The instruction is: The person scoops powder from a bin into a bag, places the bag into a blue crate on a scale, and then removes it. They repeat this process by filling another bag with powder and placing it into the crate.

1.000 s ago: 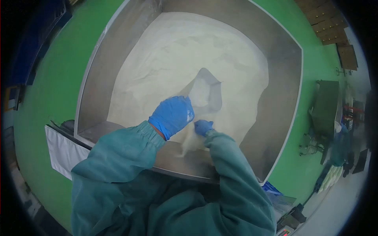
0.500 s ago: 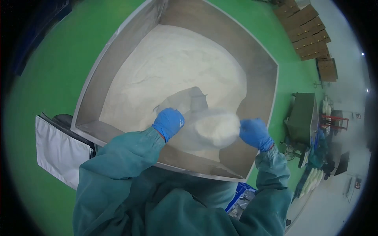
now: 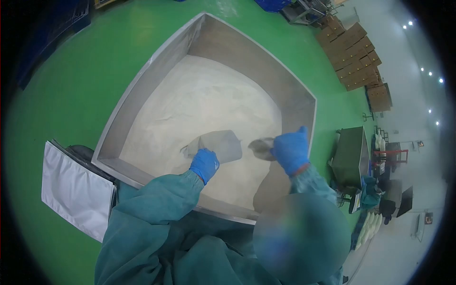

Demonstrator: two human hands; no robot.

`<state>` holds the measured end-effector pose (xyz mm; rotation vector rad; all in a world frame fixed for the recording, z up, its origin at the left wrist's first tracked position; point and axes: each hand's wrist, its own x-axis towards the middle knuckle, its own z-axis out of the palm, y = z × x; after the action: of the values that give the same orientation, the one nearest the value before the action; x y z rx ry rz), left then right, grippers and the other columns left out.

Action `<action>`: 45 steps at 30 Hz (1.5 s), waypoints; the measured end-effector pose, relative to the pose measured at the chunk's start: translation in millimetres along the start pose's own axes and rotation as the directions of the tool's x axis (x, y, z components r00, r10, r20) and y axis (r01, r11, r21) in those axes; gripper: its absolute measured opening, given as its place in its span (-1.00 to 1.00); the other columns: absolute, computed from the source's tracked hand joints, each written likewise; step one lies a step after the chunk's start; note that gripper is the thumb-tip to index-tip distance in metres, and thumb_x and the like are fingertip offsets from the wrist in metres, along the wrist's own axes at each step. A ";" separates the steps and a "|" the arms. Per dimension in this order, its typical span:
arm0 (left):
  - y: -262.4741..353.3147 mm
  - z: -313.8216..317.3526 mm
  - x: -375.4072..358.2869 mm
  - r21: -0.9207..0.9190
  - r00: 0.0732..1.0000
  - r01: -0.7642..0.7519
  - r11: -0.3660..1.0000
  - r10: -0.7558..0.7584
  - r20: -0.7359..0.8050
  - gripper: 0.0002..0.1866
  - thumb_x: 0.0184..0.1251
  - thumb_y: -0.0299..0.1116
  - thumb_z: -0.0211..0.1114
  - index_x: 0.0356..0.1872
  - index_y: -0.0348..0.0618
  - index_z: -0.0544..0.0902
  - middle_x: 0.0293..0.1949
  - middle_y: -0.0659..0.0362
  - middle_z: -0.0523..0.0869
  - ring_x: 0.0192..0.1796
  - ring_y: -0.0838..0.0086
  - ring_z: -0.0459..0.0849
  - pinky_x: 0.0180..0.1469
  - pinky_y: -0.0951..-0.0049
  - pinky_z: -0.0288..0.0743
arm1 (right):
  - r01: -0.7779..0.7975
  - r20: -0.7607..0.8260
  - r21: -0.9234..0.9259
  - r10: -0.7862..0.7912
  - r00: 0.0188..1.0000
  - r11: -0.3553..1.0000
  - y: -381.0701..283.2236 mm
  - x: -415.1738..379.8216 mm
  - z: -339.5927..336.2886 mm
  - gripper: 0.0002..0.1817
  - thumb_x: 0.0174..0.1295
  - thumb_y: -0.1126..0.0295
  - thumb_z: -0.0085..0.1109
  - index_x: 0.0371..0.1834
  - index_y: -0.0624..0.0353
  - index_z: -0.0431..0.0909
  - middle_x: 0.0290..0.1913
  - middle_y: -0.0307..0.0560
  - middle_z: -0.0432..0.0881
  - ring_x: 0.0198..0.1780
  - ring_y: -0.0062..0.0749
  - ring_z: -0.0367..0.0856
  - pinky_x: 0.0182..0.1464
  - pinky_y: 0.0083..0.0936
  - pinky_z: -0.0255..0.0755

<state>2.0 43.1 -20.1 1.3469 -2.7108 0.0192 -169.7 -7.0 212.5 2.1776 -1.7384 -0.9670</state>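
A wide metal bin (image 3: 251,45) holds a large bed of off-white powder (image 3: 213,95). My left hand (image 3: 205,164), in a blue glove, is closed on the near edge of a grey, see-through plastic bag (image 3: 225,145) above the powder. To its right, my right hand (image 3: 290,151) grips a metal scoop (image 3: 261,148) by the handle, its thumb raised. The scoop points left, a short gap away from the bag. What lies inside the scoop does not show clearly.
White folded sheets or bags (image 3: 76,192) lie outside the bin's left corner. Stacked cardboard boxes (image 3: 354,59) stand at the far right. A metal cart (image 3: 350,159) stands on the green floor (image 3: 109,57), right of the bin.
The scoop, heaped with white powder and blurred beside the bag before, now shows grey with no heap visible. My right hand has turned and lifted. The camera view has shifted.
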 end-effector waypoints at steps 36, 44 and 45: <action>41.3 -307.1 -16.1 0.077 0.777 -0.624 0.778 0.627 -0.045 -0.89 0.07 -0.42 0.17 -0.40 -0.17 0.62 -0.46 0.01 0.65 -0.38 0.10 0.68 -0.35 0.16 0.57 | 0.178 -0.040 0.979 0.769 0.638 -0.097 -80.1 -266.8 75.4 -0.44 0.20 0.21 0.21 0.25 0.10 0.31 0.10 0.04 0.50 -0.09 -0.28 0.59 0.01 -0.35 0.42; 187.4 -428.0 -37.7 0.018 0.419 -0.893 0.450 0.844 -0.335 -0.90 0.07 -0.46 0.25 -0.36 -0.11 0.56 -0.35 0.10 0.57 -0.30 0.12 0.61 -0.33 0.22 0.48 | 0.370 -0.026 0.923 0.945 0.327 -0.103 -129.6 -334.2 68.0 0.13 0.01 0.18 0.43 0.49 0.28 -0.21 0.49 0.19 -0.06 0.48 -0.04 0.02 0.39 -0.22 0.12; 212.6 -435.9 -44.7 0.011 0.356 -0.925 0.379 0.877 -0.322 -0.90 0.07 -0.46 0.25 -0.36 -0.11 0.56 -0.35 0.10 0.57 -0.30 0.12 0.61 -0.33 0.22 0.48 | 0.312 -0.069 0.950 0.959 0.274 -0.021 -136.8 -338.6 67.6 0.19 -0.04 0.16 0.47 0.49 0.31 -0.24 0.50 0.22 -0.10 0.48 -0.02 0.00 0.41 -0.22 0.07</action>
<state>-98.0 234.3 416.5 -0.3742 -2.7005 0.0581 -133.7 362.6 213.1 1.2295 -2.1822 1.9452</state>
